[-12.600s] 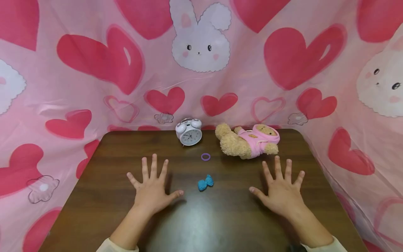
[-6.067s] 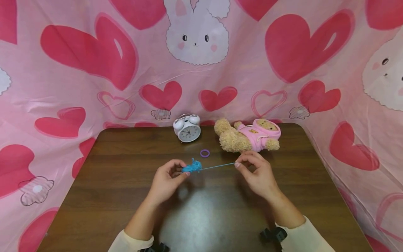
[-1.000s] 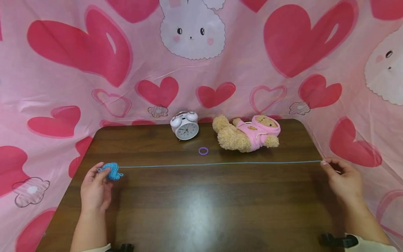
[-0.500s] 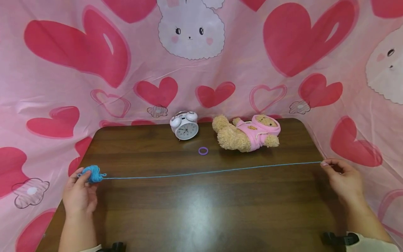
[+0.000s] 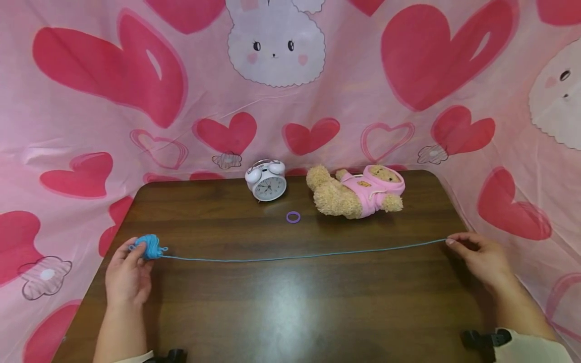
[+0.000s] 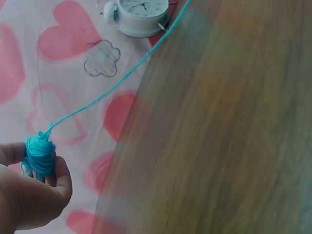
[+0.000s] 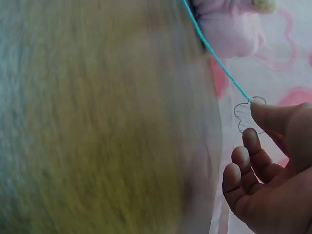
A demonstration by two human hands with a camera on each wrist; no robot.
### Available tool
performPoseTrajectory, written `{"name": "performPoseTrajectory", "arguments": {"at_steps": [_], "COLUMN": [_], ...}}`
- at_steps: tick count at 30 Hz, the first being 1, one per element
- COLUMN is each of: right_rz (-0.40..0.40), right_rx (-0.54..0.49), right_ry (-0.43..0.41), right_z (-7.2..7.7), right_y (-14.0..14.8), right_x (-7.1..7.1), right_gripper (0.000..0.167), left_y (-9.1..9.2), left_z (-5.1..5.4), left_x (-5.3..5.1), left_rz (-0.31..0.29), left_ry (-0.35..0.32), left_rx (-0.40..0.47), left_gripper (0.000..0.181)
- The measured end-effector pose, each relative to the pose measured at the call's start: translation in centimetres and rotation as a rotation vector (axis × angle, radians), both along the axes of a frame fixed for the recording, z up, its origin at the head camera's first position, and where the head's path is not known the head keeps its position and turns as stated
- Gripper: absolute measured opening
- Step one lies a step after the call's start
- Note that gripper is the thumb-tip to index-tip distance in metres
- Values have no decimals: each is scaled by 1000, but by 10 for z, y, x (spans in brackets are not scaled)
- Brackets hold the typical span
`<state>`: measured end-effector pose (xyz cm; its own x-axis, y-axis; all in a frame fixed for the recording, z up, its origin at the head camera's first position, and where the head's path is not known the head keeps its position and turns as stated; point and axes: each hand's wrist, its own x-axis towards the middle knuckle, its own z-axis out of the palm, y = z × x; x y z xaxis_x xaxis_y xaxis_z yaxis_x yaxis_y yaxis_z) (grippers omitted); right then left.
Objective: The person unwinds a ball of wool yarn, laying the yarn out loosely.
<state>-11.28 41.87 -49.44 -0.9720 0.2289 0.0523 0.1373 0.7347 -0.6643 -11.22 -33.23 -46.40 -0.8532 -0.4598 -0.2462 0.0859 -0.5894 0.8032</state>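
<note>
In the head view my left hand [image 5: 127, 277] holds a small bundle of blue yarn [image 5: 149, 247] above the table's left edge. Thumb and fingers pinch the bundle [image 6: 40, 155] in the left wrist view too. From it a single blue strand [image 5: 281, 258] runs right across the table, sagging slightly, to my right hand [image 5: 485, 259]. The right thumb and index finger pinch the strand's end; in the right wrist view that hand's [image 7: 273, 165] other fingers are loosely bent and touch no object.
Behind the strand a purple ring [image 5: 293, 217] lies on the brown table [image 5: 218, 312]. A white alarm clock [image 5: 267, 181] stands at the back. To its right lies a teddy bear [image 5: 354, 194] in a pink hoodie. Pink heart-patterned cloth [image 5: 272, 106] surrounds the table's back and sides.
Earlier, both hands were spread over the table with the bundle lying on it. The strand was then drawn out wide. In the last half second the hands came slightly closer and the strand slackened.
</note>
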Motion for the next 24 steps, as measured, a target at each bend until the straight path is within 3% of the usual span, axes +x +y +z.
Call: {"name": "performPoseTrajectory", "arguments": {"at_steps": [7,11,24], "right_rz": [109,158,178], "right_rx": [114,200,244], "right_ry": [-80,-83,-23], "right_z": [-3,-6,-5], "right_y": [2,4,17], "right_x": [-3,-4,0], "right_gripper": [33,28,18], "left_y": [9,13,17], "left_z": [3,4,4], "left_x": [-4,-5,-7], "left_rz": [-75,-94,-100], "left_ry": [34,40,3], "left_rx": [-52,-77,-118], "left_gripper": [25,22,25]}}
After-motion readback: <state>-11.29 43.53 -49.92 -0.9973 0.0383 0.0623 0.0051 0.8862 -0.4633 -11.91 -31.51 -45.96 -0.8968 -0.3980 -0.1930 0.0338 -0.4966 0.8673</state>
